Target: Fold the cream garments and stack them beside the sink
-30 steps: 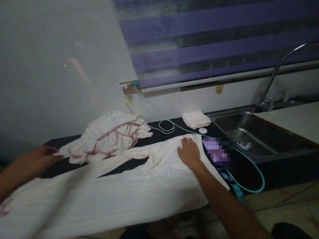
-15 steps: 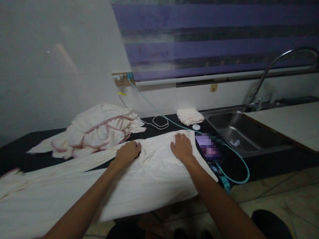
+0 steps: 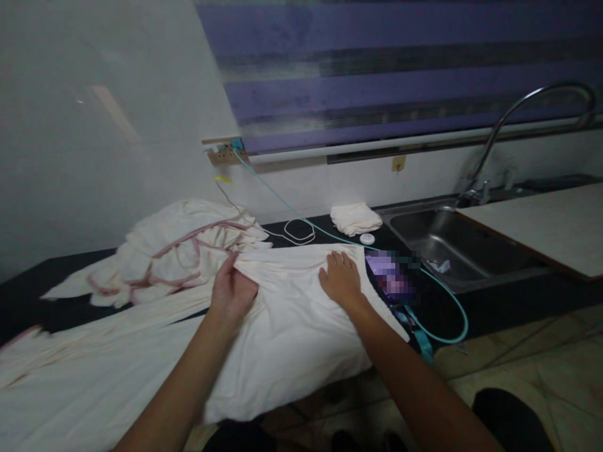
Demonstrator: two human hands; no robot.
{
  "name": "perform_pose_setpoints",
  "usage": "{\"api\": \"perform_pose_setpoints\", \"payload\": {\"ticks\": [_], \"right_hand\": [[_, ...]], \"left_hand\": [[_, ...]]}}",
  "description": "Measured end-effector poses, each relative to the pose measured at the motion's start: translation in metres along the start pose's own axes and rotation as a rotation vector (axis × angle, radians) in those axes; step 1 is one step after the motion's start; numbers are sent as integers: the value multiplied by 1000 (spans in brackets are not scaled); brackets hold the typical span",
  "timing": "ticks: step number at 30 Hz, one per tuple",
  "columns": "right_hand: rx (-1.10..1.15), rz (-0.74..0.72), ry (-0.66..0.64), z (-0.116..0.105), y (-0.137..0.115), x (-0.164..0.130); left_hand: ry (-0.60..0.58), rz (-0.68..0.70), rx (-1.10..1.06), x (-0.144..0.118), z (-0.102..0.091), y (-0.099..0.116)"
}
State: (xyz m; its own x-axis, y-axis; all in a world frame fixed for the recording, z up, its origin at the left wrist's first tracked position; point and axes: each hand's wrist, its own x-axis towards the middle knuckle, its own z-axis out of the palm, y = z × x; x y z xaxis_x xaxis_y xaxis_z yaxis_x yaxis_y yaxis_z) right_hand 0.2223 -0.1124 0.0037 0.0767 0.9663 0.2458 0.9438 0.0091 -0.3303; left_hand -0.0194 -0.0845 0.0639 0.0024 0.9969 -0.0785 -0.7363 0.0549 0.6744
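A long cream garment [image 3: 282, 326] lies spread over the dark counter [image 3: 28, 295] and hangs past its front edge. My left hand [image 3: 232, 290] grips a fold at the garment's upper edge and holds it slightly raised. My right hand [image 3: 342, 280] lies flat, fingers apart, pressing the garment's top right corner onto the counter. A crumpled cream cloth with pink trim [image 3: 183, 248] sits just behind my left hand.
A small folded cloth [image 3: 355, 218], a white round disc [image 3: 367, 238] and a coiled white cable [image 3: 296, 232] lie at the back. A teal cable [image 3: 443, 301] runs from the wall socket [image 3: 221, 152]. A steel sink [image 3: 452, 242] with tap is on the right.
My left hand swept in from the far left, landed on the garment's middle, then took hold of its upper edge and lifted it. My right hand stayed pressed on the corner.
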Motion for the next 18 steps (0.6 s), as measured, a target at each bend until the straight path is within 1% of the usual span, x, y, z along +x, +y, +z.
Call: {"api": "perform_pose_setpoints", "payload": {"ticks": [2,4,9,13,15,18], "right_hand": [[0,2,-6,0,0,0],[1,3,-6,-1,0,0],[1,-1,4,-2,0,0],[2,-2,0,0,0,1],[4,-2,-1,0,1,2],[11,0,0,1,1,2]], "left_hand": [[24,29,-8,4,-3,3],[60,86,-12,9,-8,7],[196,220,-2,21,-20,7],[198,317,11,23,-22,3],[201,325,-2,23,-21,4],[224,279,-25,22,-19,12]]}}
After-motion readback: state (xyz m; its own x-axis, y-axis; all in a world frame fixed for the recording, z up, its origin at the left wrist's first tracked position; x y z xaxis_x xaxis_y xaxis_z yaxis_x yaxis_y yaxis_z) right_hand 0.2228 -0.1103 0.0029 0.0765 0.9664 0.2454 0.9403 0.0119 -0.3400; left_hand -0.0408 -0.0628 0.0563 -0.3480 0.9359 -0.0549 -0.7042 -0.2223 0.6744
